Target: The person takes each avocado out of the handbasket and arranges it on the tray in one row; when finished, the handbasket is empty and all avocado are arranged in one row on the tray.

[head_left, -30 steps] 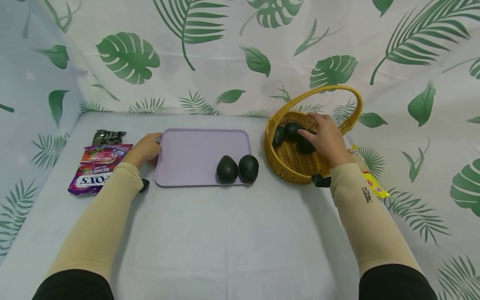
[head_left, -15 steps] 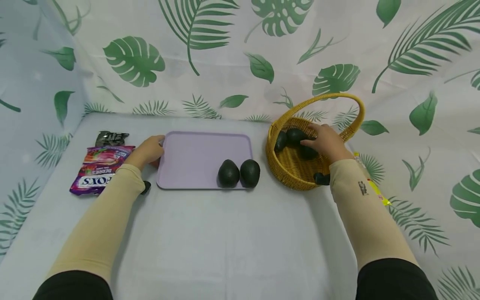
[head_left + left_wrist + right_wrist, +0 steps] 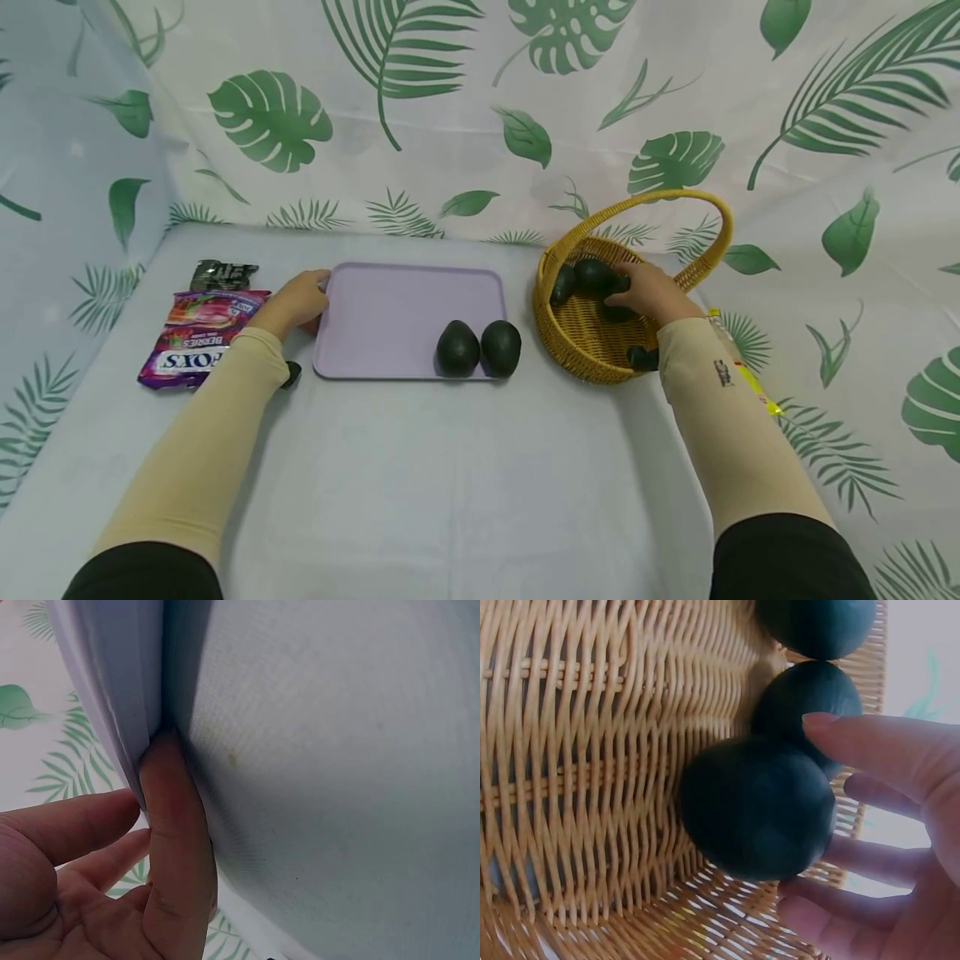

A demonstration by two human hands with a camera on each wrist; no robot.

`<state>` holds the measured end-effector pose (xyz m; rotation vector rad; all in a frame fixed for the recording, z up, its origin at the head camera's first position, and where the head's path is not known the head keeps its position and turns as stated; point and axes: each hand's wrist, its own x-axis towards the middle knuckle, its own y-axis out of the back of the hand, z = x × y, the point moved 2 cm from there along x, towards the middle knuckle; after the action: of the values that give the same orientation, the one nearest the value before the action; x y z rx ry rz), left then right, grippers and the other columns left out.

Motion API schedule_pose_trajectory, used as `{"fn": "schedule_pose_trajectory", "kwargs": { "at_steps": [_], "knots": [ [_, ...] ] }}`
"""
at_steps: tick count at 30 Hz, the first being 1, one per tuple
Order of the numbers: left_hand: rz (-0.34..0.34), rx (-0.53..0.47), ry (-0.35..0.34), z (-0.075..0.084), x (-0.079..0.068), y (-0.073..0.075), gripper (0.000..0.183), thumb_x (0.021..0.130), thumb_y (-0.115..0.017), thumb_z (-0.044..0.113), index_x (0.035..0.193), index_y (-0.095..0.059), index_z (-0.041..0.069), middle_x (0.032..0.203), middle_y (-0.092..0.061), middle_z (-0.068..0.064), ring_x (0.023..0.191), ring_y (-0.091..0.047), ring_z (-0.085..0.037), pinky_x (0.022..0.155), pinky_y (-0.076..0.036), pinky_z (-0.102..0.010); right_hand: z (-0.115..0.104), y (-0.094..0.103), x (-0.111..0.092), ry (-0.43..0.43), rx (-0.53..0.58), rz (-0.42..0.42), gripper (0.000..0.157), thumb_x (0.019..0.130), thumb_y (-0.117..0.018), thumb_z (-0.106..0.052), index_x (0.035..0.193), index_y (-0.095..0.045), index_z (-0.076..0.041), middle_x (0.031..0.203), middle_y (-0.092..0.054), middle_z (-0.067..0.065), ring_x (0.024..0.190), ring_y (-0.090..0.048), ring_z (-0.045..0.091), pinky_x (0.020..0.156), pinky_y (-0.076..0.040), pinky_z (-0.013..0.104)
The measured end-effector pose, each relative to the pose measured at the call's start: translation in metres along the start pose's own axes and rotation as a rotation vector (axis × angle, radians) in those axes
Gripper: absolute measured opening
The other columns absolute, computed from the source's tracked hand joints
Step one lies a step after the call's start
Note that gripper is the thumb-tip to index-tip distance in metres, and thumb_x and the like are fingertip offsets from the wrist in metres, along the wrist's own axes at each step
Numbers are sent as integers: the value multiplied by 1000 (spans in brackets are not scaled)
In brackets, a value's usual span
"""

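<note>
My left hand (image 3: 297, 302) pinches the left edge of a lilac tray (image 3: 397, 308); in the left wrist view the thumb and a finger (image 3: 176, 825) lie on either side of the tray rim (image 3: 112, 682). Two dark green avocados (image 3: 457, 348) sit side by side at the tray's front right; the right-hand one (image 3: 501, 348) overlaps its edge. Inside a yellow wicker basket (image 3: 577, 354) lie three more avocados (image 3: 757, 810). My right hand (image 3: 651, 293) reaches in among them, fingers loosely extended; its thumb (image 3: 877, 742) lies against the middle avocado (image 3: 802, 697).
To the left lie a purple candy bag (image 3: 198, 337) and a small black packet (image 3: 221, 276). The basket's tall handle (image 3: 675, 196) arches above the right hand. A yellow package (image 3: 753, 383) is partly hidden behind the right forearm. A leaf-print cloth (image 3: 450, 125) hangs behind the table.
My right hand has shifted slightly within the basket, its fingers now nearer the middle avocado. The left hand stays at the tray edge. The head view has tilted a little.
</note>
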<state>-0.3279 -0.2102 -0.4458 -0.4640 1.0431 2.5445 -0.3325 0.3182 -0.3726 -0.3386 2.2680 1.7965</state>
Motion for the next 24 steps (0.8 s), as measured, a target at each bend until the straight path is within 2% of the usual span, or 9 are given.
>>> {"fn": "schedule_pose_trajectory", "kwargs": {
  "at_steps": [3, 4, 8, 11, 13, 19, 24],
  "knots": [
    [-1, -10, -2, 0, 0, 0, 68, 94, -35, 0, 157, -11, 0, 151, -33, -30, 120, -48, -39, 95, -49, -49, 3, -1, 3, -2, 0, -6, 73, 92, -70, -24, 151, -34, 2, 149, -34, 33, 135, -32, 52, 111, -28, 65],
    [-1, -6, -5, 0, 0, 1, 68, 93, -35, 0, 157, -11, -1, 151, -33, -31, 121, -47, -39, 96, -49, -49, 4, -1, 4, -3, -2, -9, 74, 92, -70, -24, 151, -34, 3, 149, -34, 33, 135, -32, 52, 111, -28, 65],
    [-2, 11, -12, 0, 0, 1, 68, 93, -36, 1, 157, -11, -1, 151, -32, -32, 128, -42, -41, 109, -37, -56, 7, -3, 7, -13, -4, -18, 71, 91, -71, -22, 148, -37, 4, 147, -37, 33, 134, -34, 51, 110, -29, 64],
    [-3, 17, -12, 1, -1, 1, 69, 93, -37, 0, 157, -11, -2, 151, -31, -32, 133, -38, -42, 114, -28, -59, 9, -4, 8, -5, -11, -20, 67, 91, -71, -21, 145, -42, 5, 142, -41, 33, 130, -39, 50, 109, -32, 63],
    [-1, 20, -12, 2, -1, 1, 69, 93, -37, 0, 157, -12, -2, 152, -30, -32, 136, -36, -43, 115, -27, -59, 9, -5, 9, 9, -18, -14, 64, 90, -71, -21, 142, -44, 5, 140, -43, 34, 129, -40, 50, 109, -33, 63],
    [6, 8, 0, 3, -2, 1, 69, 93, -37, 0, 157, -11, -1, 150, -32, -32, 135, -36, -44, 115, -27, -59, 7, -6, 9, 45, -44, -17, 61, 90, -71, -19, 139, -46, 7, 141, -42, 35, 132, -35, 51, 110, -31, 63],
    [6, -15, 12, 2, -2, 1, 69, 94, -37, 0, 158, -10, 1, 151, -32, -32, 130, -40, -42, 112, -33, -58, 7, -8, 9, 51, -35, -37, 62, 90, -71, -21, 139, -46, 7, 141, -42, 35, 132, -37, 51, 109, -33, 62]
  ]
}}
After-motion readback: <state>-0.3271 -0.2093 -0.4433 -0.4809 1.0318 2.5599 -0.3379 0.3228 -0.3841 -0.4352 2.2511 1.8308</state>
